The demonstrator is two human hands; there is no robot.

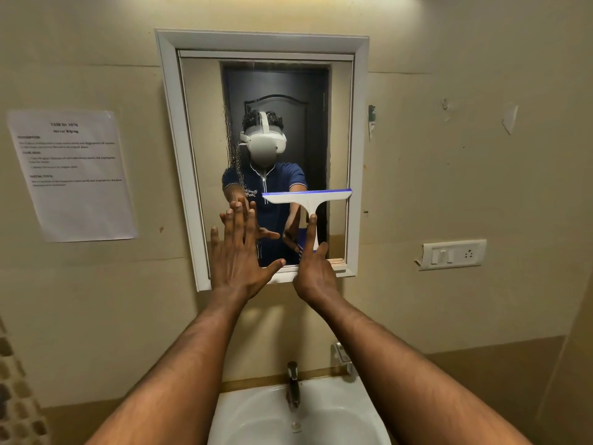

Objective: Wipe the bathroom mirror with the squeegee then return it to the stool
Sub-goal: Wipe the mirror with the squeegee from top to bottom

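The white-framed bathroom mirror (205, 123) hangs on the beige wall straight ahead. A white squeegee (308, 197) with a blue rubber edge lies flat against the lower right of the glass, blade horizontal and on top. My right hand (316, 271) grips its handle from below, index finger stretched up along it. My left hand (239, 248) is pressed flat on the lower left of the glass, fingers spread. A streak of water drops runs down the left part of the mirror. The stool is out of view.
A white washbasin (244, 422) with a chrome tap (292, 385) sits directly below my arms. A printed sheet (73, 175) is taped to the wall on the left. A switch and socket plate (452, 253) is on the right wall.
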